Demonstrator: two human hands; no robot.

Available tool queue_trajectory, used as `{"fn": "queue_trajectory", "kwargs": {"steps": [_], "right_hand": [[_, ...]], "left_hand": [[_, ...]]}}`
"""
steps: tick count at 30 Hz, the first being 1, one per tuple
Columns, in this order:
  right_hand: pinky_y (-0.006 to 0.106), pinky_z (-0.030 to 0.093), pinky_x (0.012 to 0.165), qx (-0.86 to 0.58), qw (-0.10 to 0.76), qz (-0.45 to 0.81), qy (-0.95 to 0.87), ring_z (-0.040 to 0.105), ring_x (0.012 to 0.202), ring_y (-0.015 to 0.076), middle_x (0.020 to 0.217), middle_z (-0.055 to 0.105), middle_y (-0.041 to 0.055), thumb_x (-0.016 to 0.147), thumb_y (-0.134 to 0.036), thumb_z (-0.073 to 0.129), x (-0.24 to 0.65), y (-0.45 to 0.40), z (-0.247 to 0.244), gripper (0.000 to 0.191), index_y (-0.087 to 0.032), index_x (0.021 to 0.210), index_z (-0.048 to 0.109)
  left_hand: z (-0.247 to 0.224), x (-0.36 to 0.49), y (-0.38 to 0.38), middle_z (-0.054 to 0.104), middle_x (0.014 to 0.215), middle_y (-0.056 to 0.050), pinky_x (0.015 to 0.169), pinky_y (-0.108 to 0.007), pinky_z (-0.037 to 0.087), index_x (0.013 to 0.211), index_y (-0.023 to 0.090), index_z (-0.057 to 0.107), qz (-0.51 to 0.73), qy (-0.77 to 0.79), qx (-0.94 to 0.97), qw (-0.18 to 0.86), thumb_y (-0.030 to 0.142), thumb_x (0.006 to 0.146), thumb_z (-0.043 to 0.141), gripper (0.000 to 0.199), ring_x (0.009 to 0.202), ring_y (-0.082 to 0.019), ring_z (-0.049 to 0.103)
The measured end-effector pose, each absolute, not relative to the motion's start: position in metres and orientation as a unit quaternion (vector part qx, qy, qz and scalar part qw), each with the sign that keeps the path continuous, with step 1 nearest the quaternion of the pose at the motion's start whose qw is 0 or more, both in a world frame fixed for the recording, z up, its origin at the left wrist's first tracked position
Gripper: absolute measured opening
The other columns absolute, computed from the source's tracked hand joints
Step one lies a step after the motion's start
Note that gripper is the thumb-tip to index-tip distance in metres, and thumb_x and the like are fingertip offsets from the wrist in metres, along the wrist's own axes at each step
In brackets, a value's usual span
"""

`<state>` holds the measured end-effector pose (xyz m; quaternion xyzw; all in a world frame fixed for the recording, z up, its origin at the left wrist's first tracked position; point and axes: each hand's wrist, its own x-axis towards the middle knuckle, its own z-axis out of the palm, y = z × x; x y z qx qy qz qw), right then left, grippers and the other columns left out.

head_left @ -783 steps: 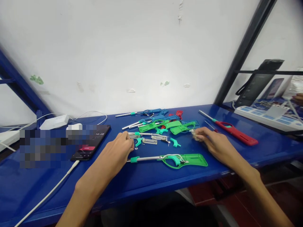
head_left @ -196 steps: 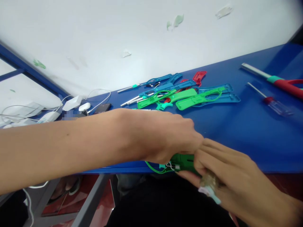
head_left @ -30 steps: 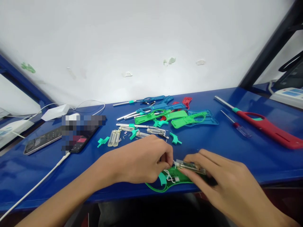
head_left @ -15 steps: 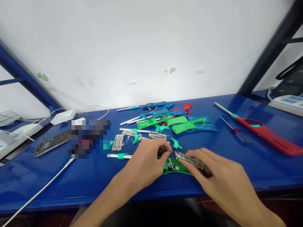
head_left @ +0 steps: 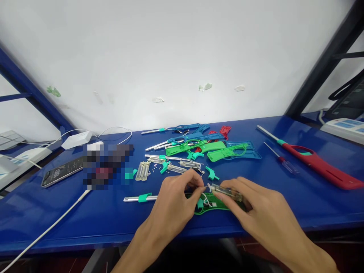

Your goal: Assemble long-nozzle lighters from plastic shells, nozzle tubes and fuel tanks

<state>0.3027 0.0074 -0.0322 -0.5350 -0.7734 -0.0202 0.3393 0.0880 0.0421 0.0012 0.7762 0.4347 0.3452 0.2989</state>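
My right hand (head_left: 256, 204) is closed around a clear plastic lighter fuel tank (head_left: 229, 192), its white-tipped end pointing left. Close to that tip, my left hand (head_left: 179, 199) is pinched, thumb against forefinger, on something too small to make out. Under both hands lies a green lighter shell half (head_left: 223, 206), with a white tube or wire (head_left: 207, 201) and a teal trigger (head_left: 200, 204) in it. A metal lighter barrel with a teal collar (head_left: 144, 197) sticks out to the left, partly hidden by my left hand.
Behind my hands are green shell halves (head_left: 227, 152), blue lighter parts (head_left: 196, 137), loose fuel tanks (head_left: 142, 171) and a teal trigger (head_left: 212, 173). To the right lie a screwdriver (head_left: 286, 163) and a red lighter (head_left: 321, 163). A phone (head_left: 62, 172) and a white cable (head_left: 51, 227) are left.
The fuel tank and my left fingertips have come closer together. The green shell half and its barrel have shifted slightly down and left in view.
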Motion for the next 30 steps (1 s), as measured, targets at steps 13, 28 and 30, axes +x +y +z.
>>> {"fn": "queue_trajectory", "kwargs": {"steps": [13,28,30], "right_hand": [[0.028,0.052,0.059,-0.535,0.337,-0.025,-0.775,0.075,0.068,0.0178,0.092,0.078,0.0022,0.105,-0.049,0.053,0.3030,0.0071,-0.0339,0.030,-0.026,0.102,0.072],[0.028,0.050,0.059,-0.530,0.340,-0.024,-0.776,0.074,0.067,0.0169,0.093,0.078,0.0011,0.104,-0.048,0.057,0.3047,0.0064,-0.0347,0.026,-0.027,0.105,0.071],[0.028,0.051,0.060,-0.529,0.338,-0.028,-0.778,0.074,0.068,0.0172,0.093,0.078,0.0011,0.104,-0.047,0.057,0.3046,0.0065,-0.0347,0.025,-0.027,0.105,0.071]], "left_hand": [[-0.0009,0.0871,0.0415,0.067,0.081,0.005,0.068,-0.027,0.047,0.080,0.024,0.042,0.342,0.423,0.781,0.307,0.013,0.098,0.061,0.028,0.076,-0.014,0.067],[-0.0017,0.0860,0.0411,0.067,0.081,0.005,0.068,-0.027,0.047,0.080,0.024,0.041,0.351,0.410,0.786,0.300,0.012,0.098,0.061,0.030,0.078,-0.014,0.069],[-0.0020,0.0857,0.0410,0.067,0.081,0.005,0.068,-0.026,0.047,0.080,0.024,0.041,0.352,0.411,0.785,0.301,0.013,0.098,0.061,0.029,0.078,-0.014,0.069]]}}
